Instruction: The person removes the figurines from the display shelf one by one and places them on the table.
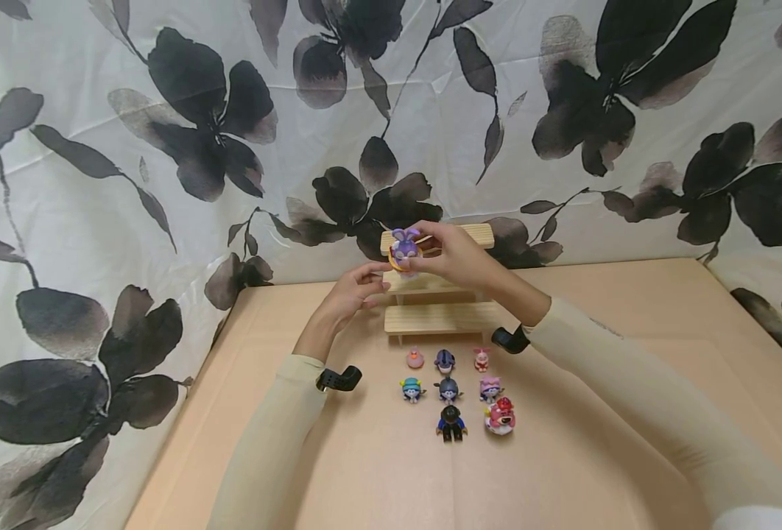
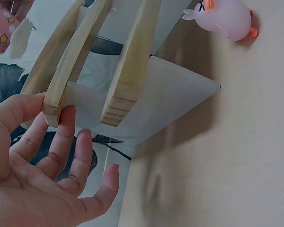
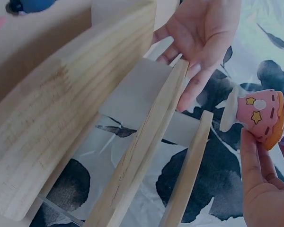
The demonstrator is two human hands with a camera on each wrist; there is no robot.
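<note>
A purple rabbit figurine (image 1: 405,247) with long ears is held by my right hand (image 1: 462,259) above the upper tiers of a wooden tiered display stand (image 1: 440,319). Its pink base (image 3: 256,115), with yellow stars and an orange rim, shows in the right wrist view, the fingers and thumb around its side. My left hand (image 1: 346,300) is at the stand's left end. In the left wrist view, its thumb and index finger pinch the end of the middle wooden plank (image 2: 80,59), while the other fingers are spread below. Translucent side panels (image 2: 177,97) support the planks.
On the table (image 1: 338,471) in front of the stand are several small figures, among them a pink duck (image 1: 414,358), a dark-haired figure in black (image 1: 452,424) and a pink bear with a red top (image 1: 500,417). A floral cloth (image 1: 431,103) hangs behind.
</note>
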